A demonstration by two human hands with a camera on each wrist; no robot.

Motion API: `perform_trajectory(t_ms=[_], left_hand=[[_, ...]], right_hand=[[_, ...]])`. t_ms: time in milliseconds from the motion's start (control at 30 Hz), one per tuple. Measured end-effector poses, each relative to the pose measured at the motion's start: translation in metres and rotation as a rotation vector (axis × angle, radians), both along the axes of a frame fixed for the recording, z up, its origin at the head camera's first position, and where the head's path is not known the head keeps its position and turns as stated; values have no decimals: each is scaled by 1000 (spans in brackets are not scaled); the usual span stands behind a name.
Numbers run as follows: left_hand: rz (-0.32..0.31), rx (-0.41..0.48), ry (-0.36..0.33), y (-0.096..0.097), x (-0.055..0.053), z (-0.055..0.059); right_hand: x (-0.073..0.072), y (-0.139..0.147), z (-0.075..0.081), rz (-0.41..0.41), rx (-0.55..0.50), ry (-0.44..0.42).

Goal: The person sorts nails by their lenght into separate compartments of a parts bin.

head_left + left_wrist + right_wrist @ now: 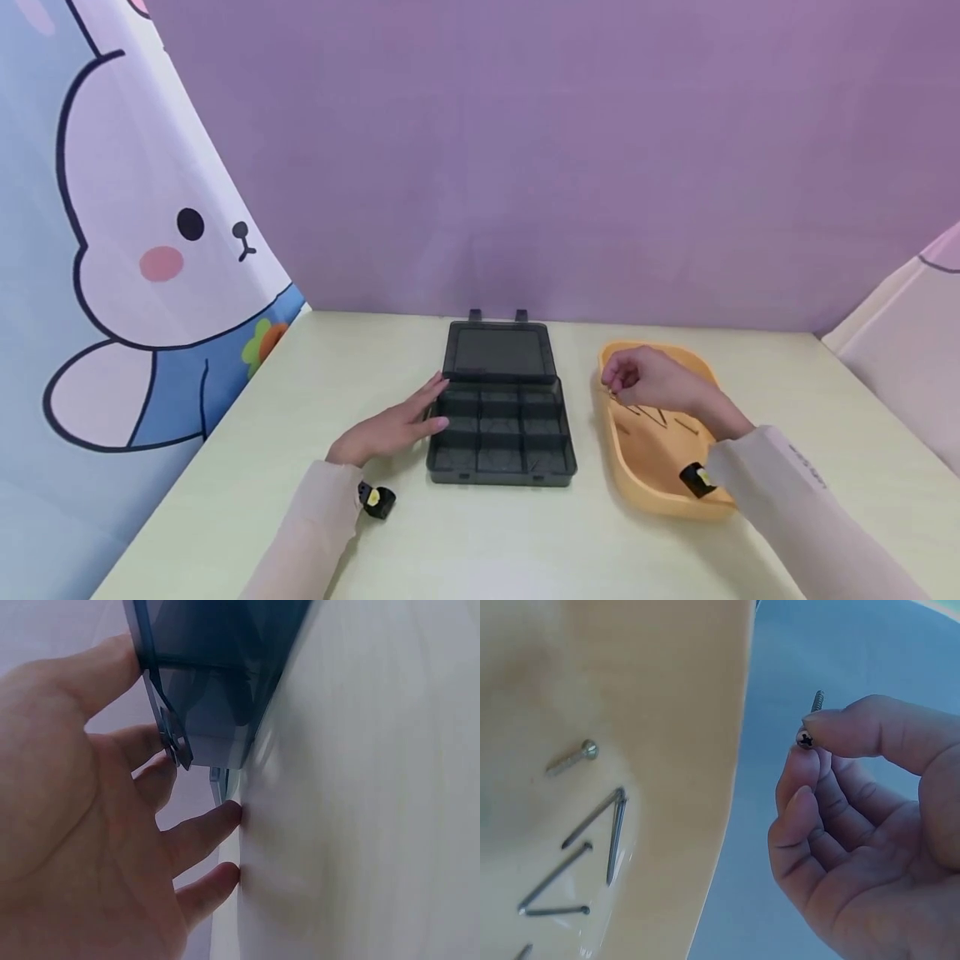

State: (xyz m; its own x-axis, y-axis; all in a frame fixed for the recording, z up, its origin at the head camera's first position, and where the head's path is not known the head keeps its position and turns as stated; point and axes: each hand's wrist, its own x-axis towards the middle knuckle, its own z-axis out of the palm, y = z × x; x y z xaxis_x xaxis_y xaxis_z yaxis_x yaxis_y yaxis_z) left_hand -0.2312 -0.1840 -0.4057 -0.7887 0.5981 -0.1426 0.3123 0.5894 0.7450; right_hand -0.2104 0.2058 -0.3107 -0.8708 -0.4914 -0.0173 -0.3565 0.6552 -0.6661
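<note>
My right hand (648, 379) pinches a small cross-head screw (804, 739) between thumb and forefinger, near the far left rim of the yellow tray (637, 492). In the right wrist view the screw's head faces the camera and its threaded shank sticks up past the thumb. Another screw (590, 749) lies in the tray beside several nails (555, 877). My left hand (390, 429) rests at the left side of a dark, see-through compartment box (501, 479), thumb and fingertips on its edge. Two lower fingertips reach the tabletop in the left wrist view.
The box's lid (498, 352) is folded back flat behind it, with two latches at its far edge. Box and tray stand side by side on a pale table (487, 542). A purple backdrop (525, 167) rises behind the table.
</note>
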Motion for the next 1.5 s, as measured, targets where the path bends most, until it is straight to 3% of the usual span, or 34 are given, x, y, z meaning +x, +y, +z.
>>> perform_trajectory(t_ms=[533, 733, 1033, 1500], left_hand=[[37, 7, -12, 15, -5, 1], [25, 1, -12, 13, -1, 0], [23, 2, 4, 11, 3, 2], [20, -3, 9, 8, 3, 2]], right_hand=[[3, -22, 12, 98, 5, 20], [14, -37, 8, 84, -22, -30], [29, -56, 2, 113, -13, -22], [27, -64, -23, 86, 8, -56]])
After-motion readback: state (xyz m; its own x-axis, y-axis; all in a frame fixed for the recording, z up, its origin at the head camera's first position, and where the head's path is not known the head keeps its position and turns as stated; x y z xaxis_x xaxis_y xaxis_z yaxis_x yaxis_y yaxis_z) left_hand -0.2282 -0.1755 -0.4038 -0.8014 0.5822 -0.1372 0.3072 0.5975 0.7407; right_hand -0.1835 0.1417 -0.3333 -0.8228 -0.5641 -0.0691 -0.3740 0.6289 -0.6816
